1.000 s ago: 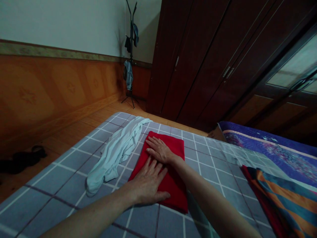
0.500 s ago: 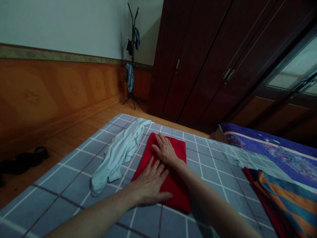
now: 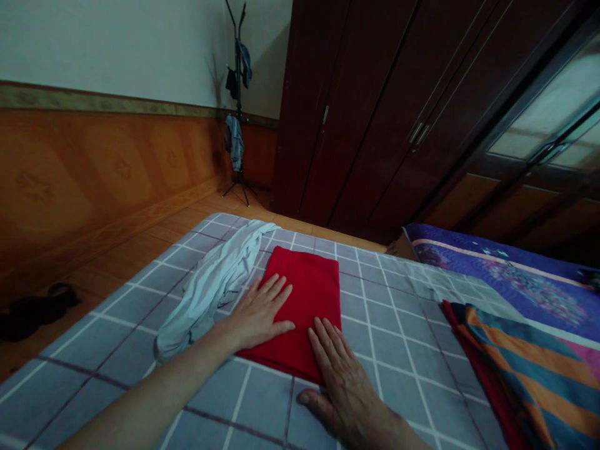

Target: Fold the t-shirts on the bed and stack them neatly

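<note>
both hands flat and open on the red folded cloth, gripping nothing

landmark = red folded cloth [image 3: 307,294], lying flat on the checked bedsheet [image 3: 398,350].

near: right hand [image 3: 344,381] is open, fingers on the cloth's near right corner, thumb off its near edge. left hand [image 3: 262,309] is open, fingers spread over the cloth's left side.

handling: cloth looks light, soft and limp, not fragile. no stiffness to count on; layers can slide or unfold if pulled from one edge. best hold is probably both sides, all layers pinched, palm support underneath.

around: pale garment [image 3: 210,281] is crumpled just left of the cloth. striped fabric [image 3: 534,362] is well right of it. coat rack [image 3: 239,94] and dark wardrobe [image 3: 356,112] are beyond its far edge.

diff vs earlier frame: right hand is down from the cloth's upper middle to its near right corner. left hand is now further over the left side. hands are apart, not bunched together. cloth is still folded, between pale garment and striped fabric.
</note>
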{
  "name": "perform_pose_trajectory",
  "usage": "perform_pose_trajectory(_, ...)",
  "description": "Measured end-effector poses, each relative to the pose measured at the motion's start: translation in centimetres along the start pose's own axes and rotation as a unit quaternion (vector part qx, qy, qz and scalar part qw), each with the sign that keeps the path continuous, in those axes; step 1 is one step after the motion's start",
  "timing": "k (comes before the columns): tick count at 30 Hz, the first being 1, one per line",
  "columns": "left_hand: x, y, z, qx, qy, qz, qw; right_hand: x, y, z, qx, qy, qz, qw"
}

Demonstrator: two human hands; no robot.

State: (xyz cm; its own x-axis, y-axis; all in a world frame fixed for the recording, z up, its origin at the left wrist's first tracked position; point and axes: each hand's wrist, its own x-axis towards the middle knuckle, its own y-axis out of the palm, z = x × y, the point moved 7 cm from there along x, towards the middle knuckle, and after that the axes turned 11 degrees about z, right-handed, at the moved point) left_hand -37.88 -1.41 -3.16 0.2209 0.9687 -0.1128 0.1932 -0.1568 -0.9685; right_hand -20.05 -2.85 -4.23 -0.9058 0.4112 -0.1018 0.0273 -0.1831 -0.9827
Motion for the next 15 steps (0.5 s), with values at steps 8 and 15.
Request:
perform_pose_trajectory(8, 0.5, -1.4, 5.0, -0.052, -0.138, -0.126, 0.981, -0.2, -2.3, -2.7, 0.088, 0.116, -0.089, 0.985)
perform_pose_trajectory(15, 0.2, -1.4, 6.5, -0.177, -0.227, -0.070, 0.955, -0.7, -4.3, -6.4, 0.122, 0.314, -0.002, 0.941)
